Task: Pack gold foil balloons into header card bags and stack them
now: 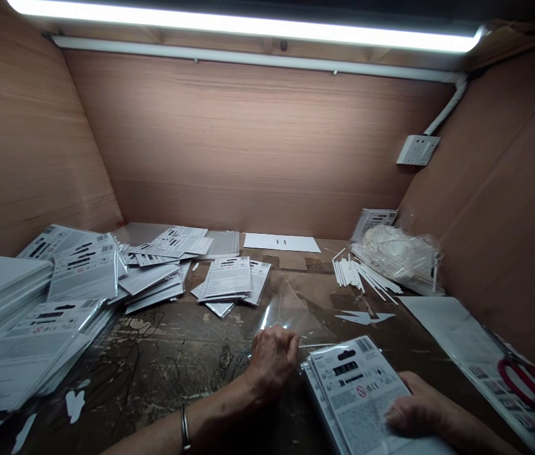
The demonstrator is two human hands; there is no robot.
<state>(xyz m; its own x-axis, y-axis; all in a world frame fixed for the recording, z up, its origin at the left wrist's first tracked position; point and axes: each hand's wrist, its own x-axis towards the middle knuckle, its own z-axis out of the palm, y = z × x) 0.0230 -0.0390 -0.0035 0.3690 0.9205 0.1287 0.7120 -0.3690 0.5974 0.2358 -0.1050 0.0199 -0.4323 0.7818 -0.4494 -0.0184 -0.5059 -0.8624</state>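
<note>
My left hand [274, 354] is closed in a loose fist low in the middle, at the near edge of a clear plastic bag [290, 306]; its fingertips are partly hidden. My right hand [416, 404] grips a stack of printed cards [357, 385] in clear sleeves by its right side, thumb on top. The top card bears a barcode, a dark hanging slot and small symbols. A thin white stick [317, 345] lies between the bag and the stack.
Sleeved cards [82, 272] pile up on the left beside blank white boards [2, 284]. A smaller card pile [227, 281] sits mid-table. White sticks [366, 278] lie near a plastic bag of sticks [397, 253]. Red-handled scissors [527, 385] rest at right. Wooden walls enclose the table.
</note>
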